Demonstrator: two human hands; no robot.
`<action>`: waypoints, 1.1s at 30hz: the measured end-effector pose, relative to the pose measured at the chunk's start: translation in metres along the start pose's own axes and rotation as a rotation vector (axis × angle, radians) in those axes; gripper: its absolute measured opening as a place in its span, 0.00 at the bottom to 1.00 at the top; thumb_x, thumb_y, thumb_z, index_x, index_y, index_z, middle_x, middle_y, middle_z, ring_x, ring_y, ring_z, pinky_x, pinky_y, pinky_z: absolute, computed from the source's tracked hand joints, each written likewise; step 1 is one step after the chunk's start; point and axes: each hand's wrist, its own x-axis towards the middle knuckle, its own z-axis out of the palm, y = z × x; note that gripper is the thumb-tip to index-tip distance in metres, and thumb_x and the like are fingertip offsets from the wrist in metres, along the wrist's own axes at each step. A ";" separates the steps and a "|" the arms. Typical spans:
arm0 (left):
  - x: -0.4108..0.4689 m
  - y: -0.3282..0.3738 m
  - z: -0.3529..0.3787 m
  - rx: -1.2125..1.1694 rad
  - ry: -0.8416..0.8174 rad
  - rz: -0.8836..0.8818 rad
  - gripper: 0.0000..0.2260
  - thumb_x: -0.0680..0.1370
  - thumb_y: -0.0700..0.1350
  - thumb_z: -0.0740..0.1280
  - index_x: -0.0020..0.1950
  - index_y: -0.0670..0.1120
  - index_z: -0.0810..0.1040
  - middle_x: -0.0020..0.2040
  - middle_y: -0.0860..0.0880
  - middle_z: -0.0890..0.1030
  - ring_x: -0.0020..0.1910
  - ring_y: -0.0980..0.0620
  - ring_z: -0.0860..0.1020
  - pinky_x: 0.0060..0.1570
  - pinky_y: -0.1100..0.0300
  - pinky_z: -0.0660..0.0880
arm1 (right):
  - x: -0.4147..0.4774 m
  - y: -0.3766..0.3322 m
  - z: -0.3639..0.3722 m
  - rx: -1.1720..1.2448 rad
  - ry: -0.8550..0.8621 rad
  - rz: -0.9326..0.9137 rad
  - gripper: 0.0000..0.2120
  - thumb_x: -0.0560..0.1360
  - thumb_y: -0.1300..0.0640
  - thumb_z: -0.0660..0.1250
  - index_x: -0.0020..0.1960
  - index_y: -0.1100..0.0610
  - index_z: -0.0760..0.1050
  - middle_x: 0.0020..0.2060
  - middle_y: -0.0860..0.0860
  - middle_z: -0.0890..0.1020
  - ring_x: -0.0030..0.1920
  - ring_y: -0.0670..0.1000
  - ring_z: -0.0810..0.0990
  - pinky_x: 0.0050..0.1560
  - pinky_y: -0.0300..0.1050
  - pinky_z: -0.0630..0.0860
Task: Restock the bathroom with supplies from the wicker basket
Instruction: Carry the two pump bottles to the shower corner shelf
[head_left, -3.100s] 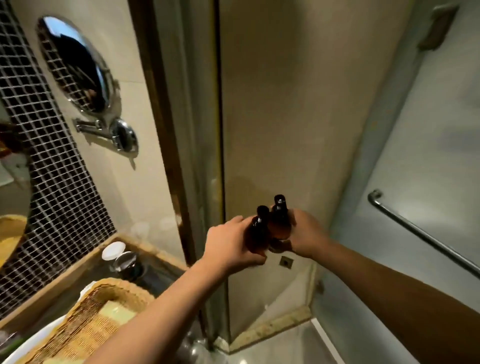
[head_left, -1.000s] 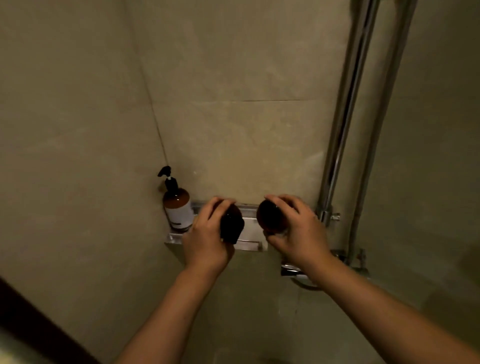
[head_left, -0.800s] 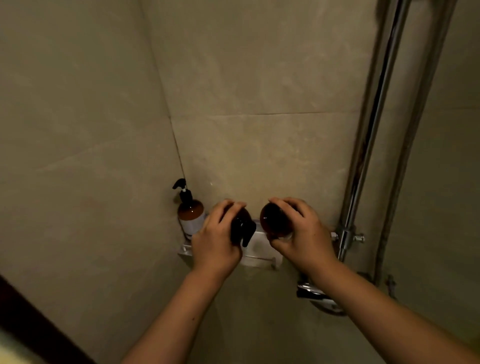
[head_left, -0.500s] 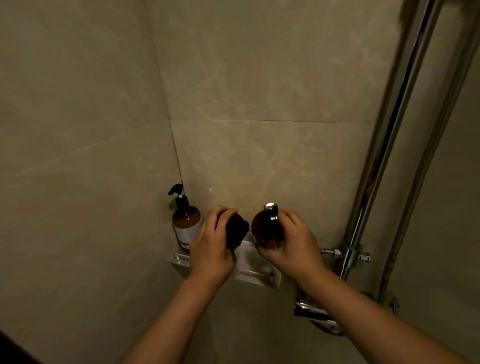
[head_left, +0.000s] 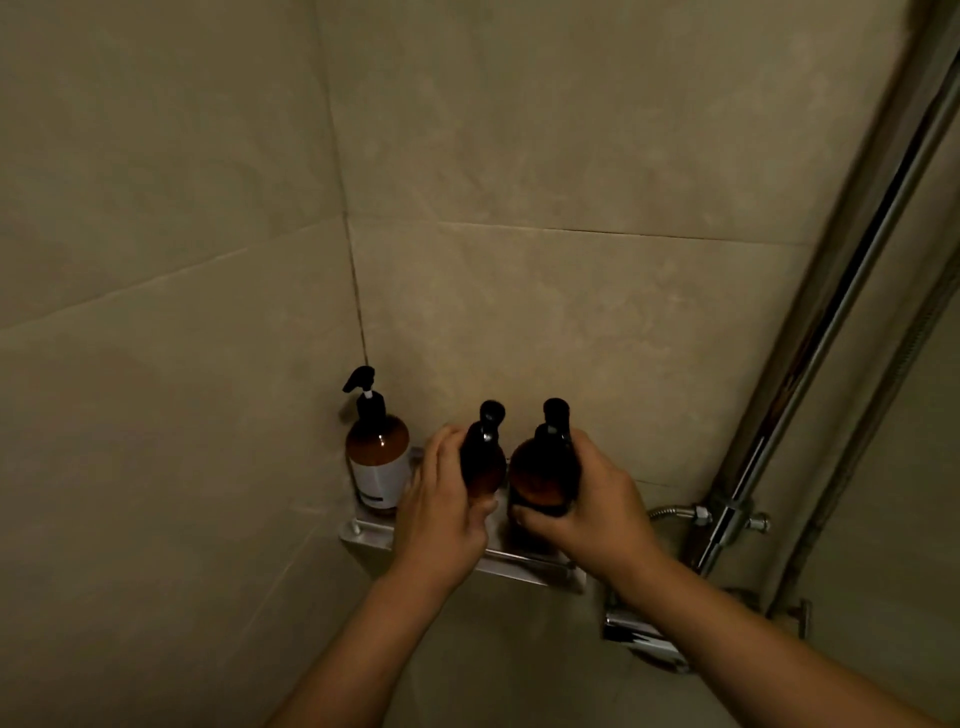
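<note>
In the shower corner a metal shelf (head_left: 524, 564) is fixed to the tiled wall. An amber pump bottle with a white label (head_left: 378, 457) stands at its left end. My left hand (head_left: 441, 506) grips a second dark amber pump bottle (head_left: 484, 460), upright over the shelf's middle. My right hand (head_left: 587, 504) holds a third, wider amber pump bottle (head_left: 545, 473), upright just to its right. Both bottle bases are hidden by my hands. The wicker basket is out of view.
Chrome shower pipes (head_left: 831, 332) run diagonally up the right side. A mixer valve and hose fitting (head_left: 727, 519) sit right of the shelf, with a chrome tap handle (head_left: 644, 639) below. Beige tiled walls meet in the corner behind the bottles.
Both hands have turned the two bottles from tilted to upright and lowered them toward the shelf, beside the labelled bottle. The view has closed in on the shelf.
</note>
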 end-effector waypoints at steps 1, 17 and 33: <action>0.001 -0.002 0.001 0.000 -0.026 -0.001 0.39 0.74 0.45 0.74 0.78 0.50 0.55 0.77 0.51 0.60 0.73 0.48 0.65 0.69 0.52 0.67 | -0.001 0.001 0.002 0.004 0.000 0.008 0.35 0.63 0.46 0.79 0.66 0.45 0.69 0.55 0.42 0.81 0.54 0.45 0.81 0.50 0.50 0.80; -0.001 -0.018 0.008 0.041 -0.032 -0.018 0.46 0.77 0.48 0.71 0.78 0.62 0.38 0.80 0.51 0.58 0.71 0.45 0.69 0.62 0.51 0.72 | -0.003 0.022 0.024 -0.049 0.006 0.013 0.40 0.64 0.37 0.75 0.72 0.43 0.67 0.59 0.41 0.81 0.57 0.45 0.81 0.52 0.47 0.80; -0.028 -0.019 0.007 0.443 -0.007 0.062 0.45 0.72 0.44 0.74 0.80 0.63 0.52 0.80 0.42 0.57 0.77 0.39 0.60 0.69 0.43 0.64 | -0.029 0.017 0.022 -0.303 -0.045 -0.150 0.45 0.75 0.46 0.69 0.80 0.37 0.43 0.81 0.53 0.46 0.68 0.61 0.74 0.46 0.51 0.83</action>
